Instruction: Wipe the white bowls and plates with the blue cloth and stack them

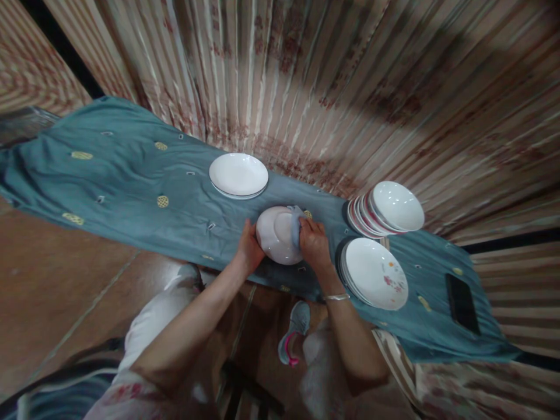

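Note:
Between my hands is a white bowl, its underside with the round foot turned toward me. My left hand is closed on the bowl's left edge. On the other side, my right hand presses a light blue cloth against the bowl, fingers wrapped over the cloth. Just behind the bowl lie a few stacked white plates with a thin dark rim. To the right of my right hand stands a stack of flower-patterned plates, and beyond it a tilted stack of bowls.
A teal cloth with pineapple prints covers the long narrow table. Toward its right end lies a black phone. A pleated, patterned curtain hangs along the far edge. Dark poles run beside the table.

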